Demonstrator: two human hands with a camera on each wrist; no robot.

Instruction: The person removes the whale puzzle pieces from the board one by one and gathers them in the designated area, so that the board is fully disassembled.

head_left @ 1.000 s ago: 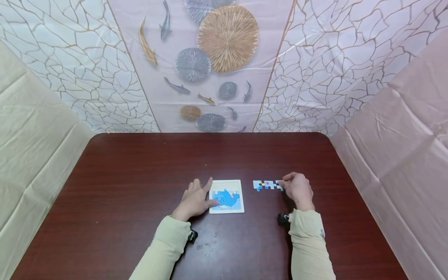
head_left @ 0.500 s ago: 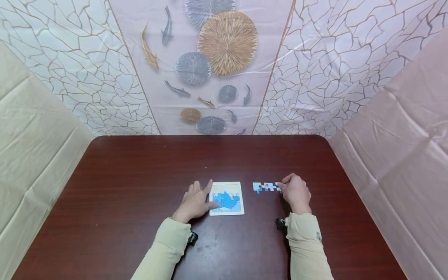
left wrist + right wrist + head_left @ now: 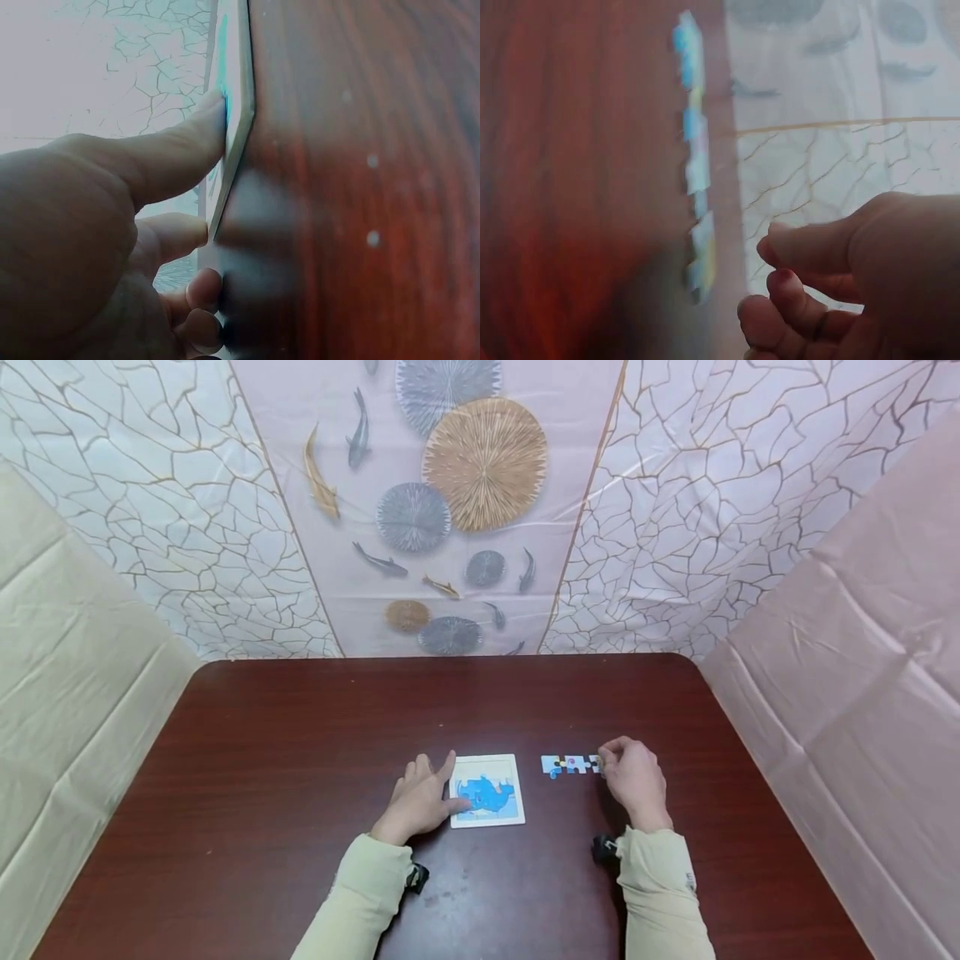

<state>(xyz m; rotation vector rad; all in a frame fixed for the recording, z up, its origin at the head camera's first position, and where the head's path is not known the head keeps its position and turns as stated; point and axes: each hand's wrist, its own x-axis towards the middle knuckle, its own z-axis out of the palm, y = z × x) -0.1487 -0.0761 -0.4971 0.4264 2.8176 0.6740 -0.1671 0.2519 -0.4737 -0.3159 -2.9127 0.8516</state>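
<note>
A square jigsaw puzzle board [image 3: 520, 793] with a pale border and a blue whale picture lies on the table. My left hand [image 3: 420, 802] steadies it: the thumb presses on its face and the index finger touches the upper left edge. The remaining fingertips are by the table in the left wrist view. To the right, a row of jigsaw pieces [image 3: 575, 765], white and blue with pink and yellow bits, lies flat. My right hand [image 3: 636, 781] is at the row's right end, partly covering it. In the right wrist view its loosely bent fingers hold nothing, apart from the pieces [image 3: 697, 165].
The dark reddish-brown table [image 3: 300, 743] is glossy. Patterned cloth [image 3: 480, 510] hangs behind it, and pale padded panels [image 3: 885, 660] stand at both sides. A small black device [image 3: 604, 850] sits at my right cuff.
My right hand has drawn slightly up and away from the row's right end. The left hand keeps its place on the puzzle board. The head view has tilted up a little.
</note>
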